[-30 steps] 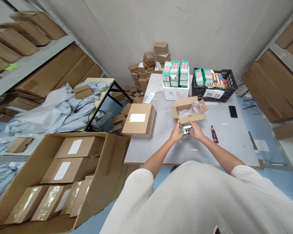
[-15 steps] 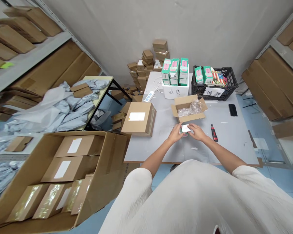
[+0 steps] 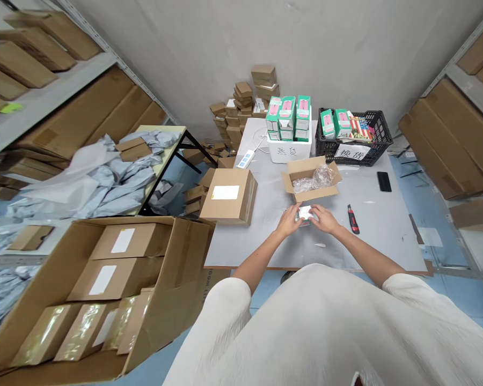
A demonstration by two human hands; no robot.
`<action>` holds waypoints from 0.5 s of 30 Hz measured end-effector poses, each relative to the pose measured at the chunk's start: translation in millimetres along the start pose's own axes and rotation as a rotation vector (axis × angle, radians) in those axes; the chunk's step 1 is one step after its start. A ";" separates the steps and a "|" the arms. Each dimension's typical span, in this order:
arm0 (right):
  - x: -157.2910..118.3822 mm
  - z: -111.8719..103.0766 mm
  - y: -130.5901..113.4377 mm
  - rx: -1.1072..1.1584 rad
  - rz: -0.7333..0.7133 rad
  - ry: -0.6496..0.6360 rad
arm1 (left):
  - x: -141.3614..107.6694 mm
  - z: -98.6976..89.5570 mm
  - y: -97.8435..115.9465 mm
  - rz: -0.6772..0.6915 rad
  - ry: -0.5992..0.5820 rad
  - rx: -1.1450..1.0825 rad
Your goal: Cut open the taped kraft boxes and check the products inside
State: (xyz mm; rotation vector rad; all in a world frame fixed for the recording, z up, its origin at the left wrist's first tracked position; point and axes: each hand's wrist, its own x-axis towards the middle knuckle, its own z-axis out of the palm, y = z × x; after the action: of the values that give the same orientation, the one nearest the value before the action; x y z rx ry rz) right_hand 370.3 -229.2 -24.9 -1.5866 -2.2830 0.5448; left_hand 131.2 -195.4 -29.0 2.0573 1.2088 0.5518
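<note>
Between my two hands, near the middle of the table, is a small white and green box (image 3: 305,213). My left hand (image 3: 288,220) grips its left side, and my right hand (image 3: 324,219) has its fingers closed on the right side. Fingers cover part of the box, and its print is too small to read. Just beyond my hands stands an open cardboard box (image 3: 330,191) with clear bubble wrap (image 3: 321,177) inside. To the right of my right hand lies a red and black utility knife (image 3: 353,220).
A closed carton (image 3: 228,195) sits on the table's left. At the back are a white bin (image 3: 290,151) of green boxes and a black crate (image 3: 380,140). A phone (image 3: 383,182) lies right. A large carton (image 3: 189,252) of parcels stands left of the table (image 3: 261,246).
Both hands stay in place on the small box. Its upper face now shows slightly more green and print between my fingers, where it looked plain white before.
</note>
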 end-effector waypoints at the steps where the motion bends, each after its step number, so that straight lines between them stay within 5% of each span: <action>1: 0.0 -0.2 -0.5 0.001 0.004 -0.003 | 0.3 0.9 -1.0 0.003 0.000 0.005; 15: 13.6 -7.4 -3.5 -0.111 -0.024 -0.109 | 2.4 2.7 -5.2 0.030 0.004 0.009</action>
State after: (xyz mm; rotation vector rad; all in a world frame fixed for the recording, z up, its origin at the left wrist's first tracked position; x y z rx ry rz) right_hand 366.1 -216.5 -16.2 -1.6145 -2.4486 0.5179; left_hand 131.1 -192.5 -34.7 2.0858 1.1865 0.5652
